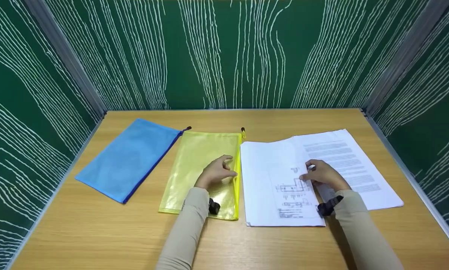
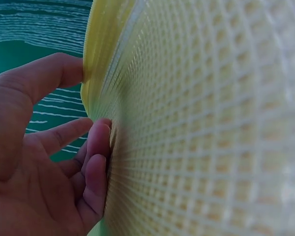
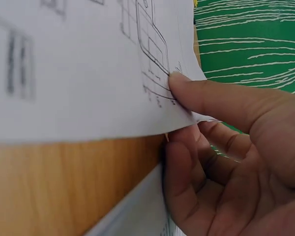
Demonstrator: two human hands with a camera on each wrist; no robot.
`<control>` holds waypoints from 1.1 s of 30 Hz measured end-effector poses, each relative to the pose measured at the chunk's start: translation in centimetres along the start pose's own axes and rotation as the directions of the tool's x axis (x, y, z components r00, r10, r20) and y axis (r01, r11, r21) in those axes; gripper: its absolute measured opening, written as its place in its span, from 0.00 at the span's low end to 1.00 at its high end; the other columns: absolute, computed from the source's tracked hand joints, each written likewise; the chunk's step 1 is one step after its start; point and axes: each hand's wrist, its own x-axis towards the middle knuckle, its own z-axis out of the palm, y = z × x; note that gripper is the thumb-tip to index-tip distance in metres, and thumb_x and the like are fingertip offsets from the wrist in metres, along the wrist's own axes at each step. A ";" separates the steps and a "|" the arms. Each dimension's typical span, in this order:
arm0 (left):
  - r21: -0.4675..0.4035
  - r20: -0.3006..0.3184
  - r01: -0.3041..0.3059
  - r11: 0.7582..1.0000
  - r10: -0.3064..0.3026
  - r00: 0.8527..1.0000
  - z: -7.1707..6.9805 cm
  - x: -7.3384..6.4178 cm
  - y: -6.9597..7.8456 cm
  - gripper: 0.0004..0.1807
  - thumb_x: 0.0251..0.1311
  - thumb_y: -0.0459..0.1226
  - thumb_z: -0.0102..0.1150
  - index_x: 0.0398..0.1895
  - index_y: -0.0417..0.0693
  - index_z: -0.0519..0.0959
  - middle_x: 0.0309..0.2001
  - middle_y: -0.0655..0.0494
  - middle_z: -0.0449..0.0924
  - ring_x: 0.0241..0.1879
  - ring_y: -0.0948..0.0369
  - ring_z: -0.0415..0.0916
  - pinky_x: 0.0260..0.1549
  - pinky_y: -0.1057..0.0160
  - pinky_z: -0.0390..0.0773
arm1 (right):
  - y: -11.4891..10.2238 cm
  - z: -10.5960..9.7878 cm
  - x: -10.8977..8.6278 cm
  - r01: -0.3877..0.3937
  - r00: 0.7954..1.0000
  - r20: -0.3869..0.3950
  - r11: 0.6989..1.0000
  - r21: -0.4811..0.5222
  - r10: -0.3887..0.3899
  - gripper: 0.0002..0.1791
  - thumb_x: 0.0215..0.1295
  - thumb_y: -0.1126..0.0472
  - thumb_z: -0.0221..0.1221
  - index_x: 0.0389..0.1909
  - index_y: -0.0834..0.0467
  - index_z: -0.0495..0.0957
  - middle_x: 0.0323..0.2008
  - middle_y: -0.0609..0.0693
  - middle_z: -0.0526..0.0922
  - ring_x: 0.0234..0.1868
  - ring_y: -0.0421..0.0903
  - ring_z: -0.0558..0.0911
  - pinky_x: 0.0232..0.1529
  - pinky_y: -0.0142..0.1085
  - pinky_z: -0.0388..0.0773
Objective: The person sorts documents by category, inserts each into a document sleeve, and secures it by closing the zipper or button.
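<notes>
A yellow mesh zip pouch [image 1: 205, 150] lies flat, its zipper edge to the right. On it rests my left hand [image 1: 215, 173]; in the left wrist view the thumb [image 2: 64, 69] touches the yellow zipper edge and the other fingertips bend against the mesh, with a gap between. My right hand [image 1: 323, 174] pinches the right edge of a printed sheet [image 1: 265, 180] with a diagram showing on it. The right wrist view has the thumb [image 3: 187, 91] on top of the paper and fingers beneath, the edge lifted off the wood. How many sheets are held is unclear.
A blue zip pouch [image 1: 130, 161] lies slanted at the left. Text-covered papers [image 1: 363, 180] lie on the right, partly behind the right hand. Green panels [image 1: 224, 56] with white lines border the wooden table [image 1: 224, 247] at back and sides.
</notes>
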 end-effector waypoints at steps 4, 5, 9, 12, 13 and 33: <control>-0.104 0.031 -0.026 0.994 0.029 0.999 -0.3 0.0 -0.4 0.34 0.57 0.40 0.64 0.68 0.50 0.67 0.36 0.55 0.74 0.33 0.60 0.70 0.35 0.63 0.73 | 0.1 -0.2 -0.1 0.013 1.000 0.008 0.999 0.042 -0.014 0.33 0.60 0.58 0.64 0.61 0.70 0.63 0.39 0.56 0.75 0.28 0.42 0.76 0.31 0.35 0.77; -0.126 0.037 -0.028 0.992 0.033 0.999 -0.4 0.0 -0.5 0.33 0.57 0.39 0.64 0.67 0.49 0.67 0.36 0.54 0.74 0.34 0.60 0.71 0.36 0.63 0.74 | 0.0 -0.2 -0.1 0.007 1.000 0.010 0.999 0.054 -0.008 0.34 0.61 0.58 0.64 0.61 0.70 0.63 0.40 0.57 0.76 0.29 0.42 0.78 0.32 0.35 0.78; -0.178 0.052 -0.044 0.983 0.054 0.997 -0.6 0.1 -1.0 0.30 0.59 0.36 0.63 0.66 0.46 0.69 0.35 0.54 0.73 0.34 0.60 0.73 0.38 0.62 0.77 | 0.2 -0.5 -0.1 0.001 1.000 0.015 0.998 0.064 -0.002 0.37 0.62 0.57 0.63 0.65 0.70 0.60 0.45 0.60 0.75 0.33 0.42 0.80 0.36 0.35 0.79; -0.207 0.056 -0.053 0.977 0.066 0.996 -0.6 0.2 -1.3 0.30 0.59 0.34 0.62 0.66 0.44 0.69 0.34 0.55 0.73 0.34 0.60 0.74 0.39 0.61 0.77 | 0.4 -0.5 0.0 -0.004 1.000 0.007 0.999 0.050 0.004 0.38 0.62 0.56 0.63 0.66 0.70 0.59 0.46 0.60 0.74 0.34 0.43 0.79 0.36 0.35 0.78; -0.218 0.055 -0.056 0.974 0.069 0.996 -0.7 0.2 -1.4 0.30 0.58 0.33 0.62 0.66 0.43 0.68 0.33 0.55 0.73 0.33 0.60 0.74 0.40 0.61 0.78 | 0.5 -0.6 0.1 -0.006 1.000 0.003 0.999 0.045 0.006 0.38 0.62 0.55 0.63 0.66 0.70 0.60 0.46 0.60 0.74 0.34 0.43 0.78 0.36 0.35 0.78; -0.369 0.073 -0.004 0.929 0.034 0.997 -1.1 0.4 -2.0 0.33 0.55 0.30 0.63 0.67 0.47 0.69 0.26 0.59 0.72 0.19 0.65 0.59 0.19 0.68 0.60 | 2.3 -0.3 -0.1 0.059 0.988 0.109 0.914 0.402 -0.111 0.36 0.70 0.56 0.56 0.72 0.62 0.51 0.41 0.46 0.82 0.39 0.42 0.83 0.41 0.37 0.81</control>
